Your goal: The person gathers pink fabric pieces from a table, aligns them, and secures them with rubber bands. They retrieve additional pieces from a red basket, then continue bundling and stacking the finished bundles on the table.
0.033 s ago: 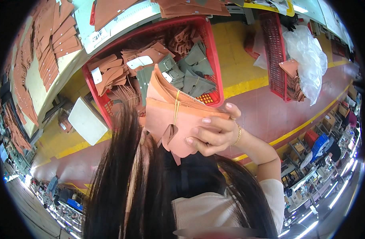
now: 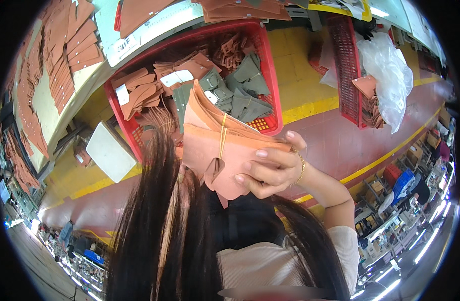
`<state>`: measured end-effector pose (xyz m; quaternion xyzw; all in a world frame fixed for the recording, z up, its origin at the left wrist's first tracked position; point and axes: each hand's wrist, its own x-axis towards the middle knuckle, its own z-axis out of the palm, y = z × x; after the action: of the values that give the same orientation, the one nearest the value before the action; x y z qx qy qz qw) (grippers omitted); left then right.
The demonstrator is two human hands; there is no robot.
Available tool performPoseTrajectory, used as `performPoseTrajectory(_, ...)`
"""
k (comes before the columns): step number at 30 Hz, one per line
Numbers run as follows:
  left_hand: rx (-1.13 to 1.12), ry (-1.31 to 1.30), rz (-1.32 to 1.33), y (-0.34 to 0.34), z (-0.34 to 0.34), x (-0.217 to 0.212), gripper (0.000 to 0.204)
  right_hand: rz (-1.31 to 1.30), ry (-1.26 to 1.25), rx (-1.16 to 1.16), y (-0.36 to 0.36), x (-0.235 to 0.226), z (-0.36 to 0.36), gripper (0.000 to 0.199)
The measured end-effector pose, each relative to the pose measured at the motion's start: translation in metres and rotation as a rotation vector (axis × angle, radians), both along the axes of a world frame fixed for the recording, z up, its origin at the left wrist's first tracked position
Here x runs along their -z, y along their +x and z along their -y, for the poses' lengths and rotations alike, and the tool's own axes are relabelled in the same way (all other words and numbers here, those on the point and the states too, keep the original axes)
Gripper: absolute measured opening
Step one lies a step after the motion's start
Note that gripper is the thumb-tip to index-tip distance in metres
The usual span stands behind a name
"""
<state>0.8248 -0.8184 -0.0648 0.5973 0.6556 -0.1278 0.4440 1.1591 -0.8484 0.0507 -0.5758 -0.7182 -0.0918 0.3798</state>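
In front of my chest is a bundle of orange-brown leather pieces (image 2: 205, 148), pink on the broad face, with a thin yellow band (image 2: 223, 135) around it. My right hand (image 2: 275, 168) closes on the bundle's right end, fingers across the face. At the left edge, a little of my left hand (image 2: 180, 173) shows against the bundle; hanging hair covers most of it. Just beyond the bundle, a red plastic basket (image 2: 274, 75) holds several stacks of brown pieces (image 2: 137, 90) and grey-green pieces (image 2: 250, 108).
A table (image 2: 79, 93) with rows of brown pieces runs along the left. A white board (image 2: 111, 152) leans beside the basket. To the right stands another red basket (image 2: 346, 70) with clear plastic (image 2: 390, 75) and brown pieces. Yellow lines mark the red floor (image 2: 315, 145).
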Motion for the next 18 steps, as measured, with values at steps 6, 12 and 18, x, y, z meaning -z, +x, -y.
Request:
performPoseTrajectory(6, -0.013, -0.025, -0.017, -0.006, 0.005, 0.002, 0.033, -0.004, -0.024, 0.022, -0.001, -0.013, 0.002, 0.025)
performPoseTrajectory(12, -0.016, -0.046, -0.035, -0.011, 0.008, 0.005, 0.033, -0.01, -0.04, 0.057, -0.002, -0.013, 0.007, 0.024)
performPoseTrajectory(18, -0.016, -0.068, -0.049, -0.015, 0.009, 0.008, 0.033, -0.003, -0.065, 0.088, -0.002, -0.018, 0.008, 0.027)
